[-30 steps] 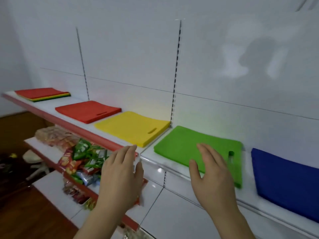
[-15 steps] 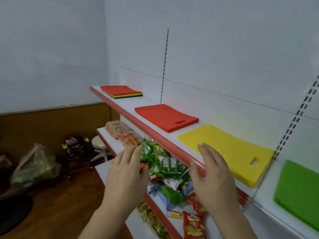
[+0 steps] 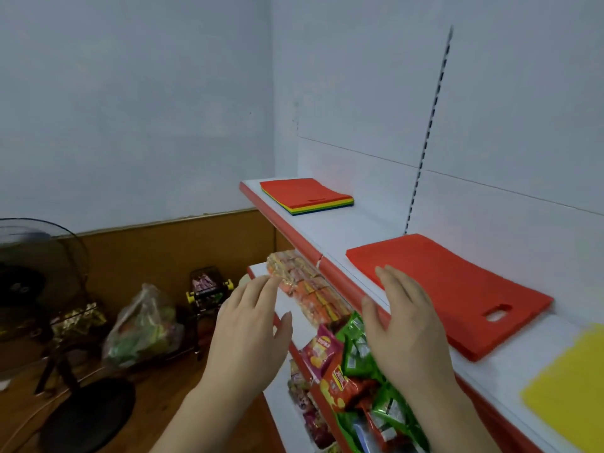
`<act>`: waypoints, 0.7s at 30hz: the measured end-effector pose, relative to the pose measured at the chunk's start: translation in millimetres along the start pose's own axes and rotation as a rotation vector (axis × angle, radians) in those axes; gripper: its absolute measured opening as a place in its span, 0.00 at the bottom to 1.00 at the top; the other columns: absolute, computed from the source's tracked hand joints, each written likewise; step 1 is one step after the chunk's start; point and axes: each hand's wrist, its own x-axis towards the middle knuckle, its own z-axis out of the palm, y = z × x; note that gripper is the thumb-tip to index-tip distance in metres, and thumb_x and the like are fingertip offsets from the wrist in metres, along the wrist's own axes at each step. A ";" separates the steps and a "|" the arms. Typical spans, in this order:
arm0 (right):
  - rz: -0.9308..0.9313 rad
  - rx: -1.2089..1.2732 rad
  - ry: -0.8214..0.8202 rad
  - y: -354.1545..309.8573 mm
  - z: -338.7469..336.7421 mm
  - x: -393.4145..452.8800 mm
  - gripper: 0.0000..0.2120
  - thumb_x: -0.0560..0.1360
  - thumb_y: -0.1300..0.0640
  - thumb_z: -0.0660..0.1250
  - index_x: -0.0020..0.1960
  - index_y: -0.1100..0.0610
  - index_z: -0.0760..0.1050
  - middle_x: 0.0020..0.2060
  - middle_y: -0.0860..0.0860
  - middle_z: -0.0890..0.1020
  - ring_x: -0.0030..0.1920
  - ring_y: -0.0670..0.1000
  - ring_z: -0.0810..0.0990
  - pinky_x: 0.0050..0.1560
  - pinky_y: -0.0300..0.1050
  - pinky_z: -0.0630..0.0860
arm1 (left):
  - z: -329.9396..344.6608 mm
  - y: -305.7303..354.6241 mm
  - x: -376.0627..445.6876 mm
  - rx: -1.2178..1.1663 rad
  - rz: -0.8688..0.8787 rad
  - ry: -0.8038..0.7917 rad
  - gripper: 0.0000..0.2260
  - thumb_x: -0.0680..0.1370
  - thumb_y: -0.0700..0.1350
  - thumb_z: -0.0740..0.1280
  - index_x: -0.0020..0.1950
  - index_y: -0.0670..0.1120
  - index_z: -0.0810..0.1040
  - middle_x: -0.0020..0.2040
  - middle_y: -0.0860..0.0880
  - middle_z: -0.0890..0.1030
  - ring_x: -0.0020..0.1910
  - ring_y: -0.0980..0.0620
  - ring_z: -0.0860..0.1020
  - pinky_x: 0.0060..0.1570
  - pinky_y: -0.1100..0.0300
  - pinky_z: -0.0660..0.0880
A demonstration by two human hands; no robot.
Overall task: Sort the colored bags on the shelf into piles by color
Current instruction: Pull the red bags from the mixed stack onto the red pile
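Bags in several colours lie flat on the top shelf (image 3: 330, 230), a white board with a red front lip that runs from ten o'clock down to four o'clock across the view. Farthest off, at about twelve o'clock, sits a mixed stack (image 3: 307, 197): a red bag on top, with yellow, green and darker edges showing in layers beneath it. Its long axis follows the shelf, and a faint handle slot sits near its near edge. Nearer, at two o'clock, lies the red pile (image 3: 447, 289), long axis also along the shelf, its cut-out handle at the end pointing toward four o'clock. At four o'clock the corner of a yellow bag (image 3: 568, 390) comes into view, cut off by the frame.

On the lower shelf (image 3: 258, 273) snack packets (image 3: 346, 364) in red, pink and green are heaped, along with a clear-wrapped orange bundle (image 3: 300, 286). Their printing is too blurred to read.

Both hands hover in front of the shelving, released and holding nothing. The left hand (image 3: 251, 328) is at six o'clock, fingers straight and together, over the lower shelf's end. The right hand (image 3: 402, 328) is at five o'clock, fingers spread loosely, its fingertips overlapping the near corner of the red pile; whether they touch it I cannot tell.

On the floor at eight o'clock stand a fan (image 3: 36, 289) and a plastic sack (image 3: 143, 325).
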 end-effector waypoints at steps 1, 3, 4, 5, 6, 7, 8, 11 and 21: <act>-0.012 -0.001 -0.011 -4.7 14.8 14.3 0.23 0.78 0.49 0.61 0.72 0.55 0.68 0.69 0.50 0.72 0.71 0.50 0.67 0.68 0.42 0.63 | 3.6 -12.5 14.4 -0.005 -0.009 0.017 0.26 0.81 0.57 0.58 0.78 0.55 0.56 0.76 0.57 0.61 0.77 0.55 0.56 0.75 0.56 0.52; -0.020 -0.007 -0.016 -13.8 44.4 44.2 0.22 0.78 0.50 0.62 0.71 0.55 0.70 0.67 0.50 0.73 0.70 0.50 0.68 0.67 0.42 0.63 | 11.3 -37.8 45.4 -0.026 -0.022 0.052 0.25 0.81 0.56 0.59 0.77 0.55 0.58 0.76 0.58 0.62 0.76 0.56 0.57 0.72 0.60 0.48; -0.020 -0.011 -0.013 -18.2 59.0 58.0 0.22 0.78 0.51 0.63 0.70 0.56 0.71 0.66 0.51 0.74 0.69 0.51 0.69 0.66 0.42 0.64 | 15.6 -50.4 60.9 -0.035 -0.024 0.057 0.25 0.81 0.55 0.59 0.77 0.55 0.58 0.75 0.57 0.63 0.76 0.55 0.58 0.71 0.61 0.48; -0.018 -0.012 -0.006 -23.7 74.7 72.1 0.21 0.77 0.52 0.64 0.69 0.56 0.72 0.65 0.51 0.75 0.68 0.51 0.70 0.66 0.43 0.65 | 20.7 -64.9 78.1 -0.041 -0.019 0.057 0.25 0.81 0.55 0.60 0.77 0.54 0.59 0.75 0.57 0.63 0.75 0.55 0.58 0.70 0.61 0.50; -0.011 -0.013 0.001 -29.5 89.9 85.1 0.21 0.77 0.53 0.66 0.68 0.57 0.73 0.64 0.52 0.76 0.67 0.52 0.71 0.66 0.43 0.66 | 26.2 -79.6 95.4 -0.045 -0.009 0.056 0.25 0.81 0.54 0.61 0.77 0.54 0.60 0.75 0.56 0.65 0.75 0.54 0.60 0.69 0.61 0.51; 0.001 -0.012 0.010 -35.9 105.0 98.1 0.21 0.77 0.53 0.66 0.68 0.57 0.73 0.64 0.52 0.76 0.67 0.52 0.71 0.65 0.44 0.66 | 31.5 -94.1 113.1 -0.052 0.005 0.053 0.25 0.80 0.54 0.61 0.76 0.53 0.62 0.74 0.55 0.66 0.74 0.54 0.61 0.68 0.61 0.51; 0.014 -0.013 0.020 -41.4 120.2 111.6 0.21 0.76 0.54 0.67 0.68 0.58 0.73 0.63 0.53 0.76 0.66 0.53 0.72 0.65 0.45 0.67 | 37.0 -108.5 131.2 -0.059 0.017 0.048 0.24 0.80 0.54 0.62 0.76 0.52 0.63 0.73 0.55 0.67 0.74 0.53 0.62 0.67 0.62 0.52; 0.046 -0.041 0.029 -59.8 160.0 153.6 0.21 0.76 0.54 0.66 0.68 0.57 0.72 0.64 0.53 0.76 0.66 0.53 0.71 0.66 0.48 0.69 | 52.2 -150.0 185.8 -0.053 0.051 0.036 0.24 0.79 0.54 0.64 0.74 0.51 0.67 0.71 0.54 0.71 0.71 0.52 0.67 0.67 0.60 0.59; 0.247 -0.119 0.060 -80.0 258.1 261.9 0.22 0.78 0.51 0.64 0.71 0.54 0.69 0.67 0.50 0.73 0.69 0.50 0.67 0.68 0.44 0.64 | 100.1 -234.1 349.9 -0.138 0.231 -0.010 0.24 0.80 0.56 0.60 0.75 0.51 0.65 0.72 0.54 0.69 0.72 0.53 0.65 0.71 0.55 0.63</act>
